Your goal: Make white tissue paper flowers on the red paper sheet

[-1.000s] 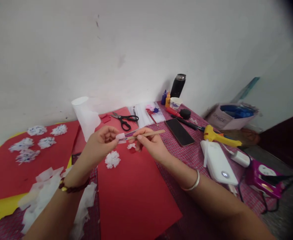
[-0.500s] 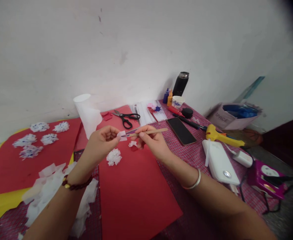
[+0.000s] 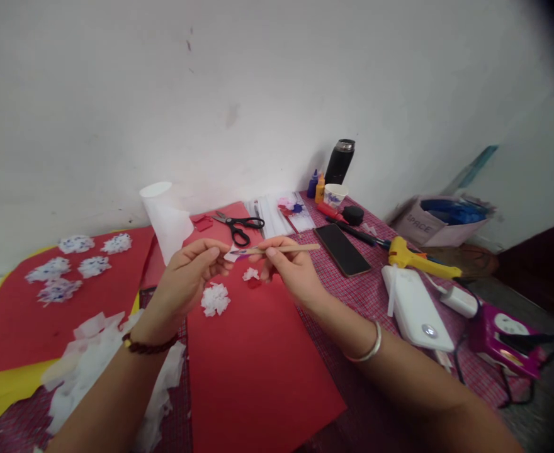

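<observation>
Pointing its stained tip leftward, the slim wooden stick [image 3: 296, 248] ran nearly level, side to side. Both hands were raised, fingertips facing: the right hand [image 3: 290, 267] pinched the stick, the left hand [image 3: 192, 274] a small white scrap [image 3: 231, 256] by its tip, above the red sheet's [image 3: 258, 377] farther part.

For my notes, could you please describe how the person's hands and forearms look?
The left hand and right hand are ungloved, the visible forearms sleeveless. A maroon beaded bracelet with a golden bead is on the left, a slim silvery bangle on the right.
</observation>
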Demonstrator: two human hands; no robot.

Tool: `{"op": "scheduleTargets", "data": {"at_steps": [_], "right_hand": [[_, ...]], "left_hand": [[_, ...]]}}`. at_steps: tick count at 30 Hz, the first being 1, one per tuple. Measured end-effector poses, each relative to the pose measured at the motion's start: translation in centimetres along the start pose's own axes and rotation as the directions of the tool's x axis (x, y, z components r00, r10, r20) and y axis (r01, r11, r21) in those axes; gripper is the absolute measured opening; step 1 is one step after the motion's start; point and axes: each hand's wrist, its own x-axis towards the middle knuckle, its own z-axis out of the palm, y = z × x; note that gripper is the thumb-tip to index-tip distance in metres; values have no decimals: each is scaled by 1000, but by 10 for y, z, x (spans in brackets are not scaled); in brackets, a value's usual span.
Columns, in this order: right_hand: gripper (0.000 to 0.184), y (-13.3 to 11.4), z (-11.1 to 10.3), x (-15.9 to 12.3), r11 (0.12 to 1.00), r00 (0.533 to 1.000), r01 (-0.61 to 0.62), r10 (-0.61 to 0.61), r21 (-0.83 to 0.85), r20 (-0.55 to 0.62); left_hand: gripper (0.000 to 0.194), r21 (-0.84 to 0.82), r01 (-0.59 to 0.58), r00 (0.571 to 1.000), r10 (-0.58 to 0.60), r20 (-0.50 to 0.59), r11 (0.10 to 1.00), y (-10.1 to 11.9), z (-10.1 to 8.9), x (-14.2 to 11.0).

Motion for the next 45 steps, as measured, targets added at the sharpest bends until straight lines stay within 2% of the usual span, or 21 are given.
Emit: {"op": "scheduleTargets", "data": {"at_steps": [4,8,11,14,16,18,20,21,22,23,25,27,29,30,32,34,36,39,41,43,45], "right_hand": [[18,-1,1,0,999,1000,-20,20,51,-5],[22,-1,2,-1,997,999,-41,41,60,2],[26,-1,3,0,997,998,-60,60,42,-4],[27,-2,5,-1,997,994,-71,74,41,-77],[20,-4,7,-1,989,984,-113,125,96,-128],[12,-7,8,-2,956,964,-203,233,210,-129],[9,-11,9,-2,895,933,-307,349,324,-82],[10,-13,8,-1,868,922,-344,385,359,-48],[10,-15,8,0,853,917,-365,399,374,-15],[10,-17,7,1,856,922,-364,387,367,12],[9,-19,6,3,908,953,-296,301,297,28],[8,-18,4,5,960,978,-204,209,194,-9],[8,-13,1,8,969,975,-197,210,151,-71],[10,-9,-2,9,954,959,-246,265,173,-98],[18,1,-11,13,880,892,-391,435,270,-126],[24,11,-23,18,799,810,-507,570,323,-139],[28,19,-38,23,794,779,-548,599,264,-184],[30,28,-58,29,844,802,-526,534,107,-267],[29,31,-66,31,866,828,-500,473,-13,-301],[28,32,-68,31,865,849,-482,421,-140,-319],[28,33,-66,31,856,859,-475,399,-206,-321]], "left_hand": [[19,-121,12,1000,-15,-21,993,-6,4,1],[17,-143,20,999,-26,-42,990,-10,10,1],[13,-73,-56,997,53,-54,996,-12,13,0],[6,170,-185,981,192,-30,968,-13,13,-5],[2,423,-314,944,327,43,850,-13,12,-10],[5,615,-450,881,437,183,648,-12,10,-14],[7,704,-516,835,468,288,488,-12,7,-16],[7,731,-509,834,470,289,454,-11,6,-16],[7,750,-478,846,468,255,457,-11,6,-16],[7,753,-431,867,461,191,498,-10,6,-16],[9,688,-324,911,409,43,650,-8,8,-15],[10,552,-228,956,292,-30,802,-6,11,-13],[11,458,-159,985,173,13,874,-6,14,-11],[13,450,-138,990,122,64,882,-7,15,-10],[21,485,-131,982,47,180,865,-12,14,-5],[28,581,-182,965,30,261,794,-20,10,2],[27,700,-291,943,73,323,652,-32,5,11],[25,789,-483,874,152,462,380,-54,-1,22],[29,782,-566,824,162,542,261,-67,-2,27],[31,772,-602,799,145,584,205,-77,0,29],[28,766,-614,789,123,601,192,-83,2,30]]}}
